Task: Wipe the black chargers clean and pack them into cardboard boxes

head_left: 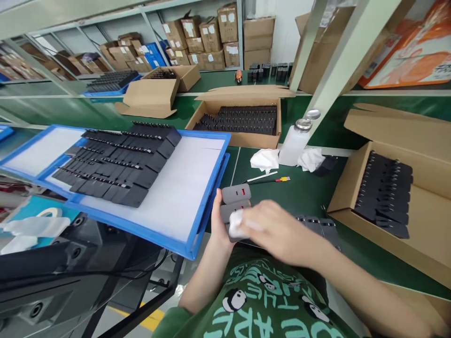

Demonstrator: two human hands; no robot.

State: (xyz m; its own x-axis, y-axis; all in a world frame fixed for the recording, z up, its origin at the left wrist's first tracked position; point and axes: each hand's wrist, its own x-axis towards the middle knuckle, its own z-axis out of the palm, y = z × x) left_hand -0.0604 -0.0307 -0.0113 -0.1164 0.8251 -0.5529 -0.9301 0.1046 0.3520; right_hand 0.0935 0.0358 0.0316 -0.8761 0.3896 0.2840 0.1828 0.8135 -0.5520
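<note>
My left hand [217,220] grips a small stack of grey charger blocks [236,193] with red ports facing up, just off the right edge of a blue tray. My right hand [278,227] presses a small white cloth [235,224] against the lower block in that stack. A few more dark chargers [319,226] lie on the green bench right of my right hand.
The tilted blue tray [207,188] carries rows of black chargers [116,162]. Open cardboard boxes of black chargers stand ahead [243,138] and at right [430,220]. A white dispenser bottle [294,141], crumpled wipes [265,159] and a thin stick [262,177] lie between.
</note>
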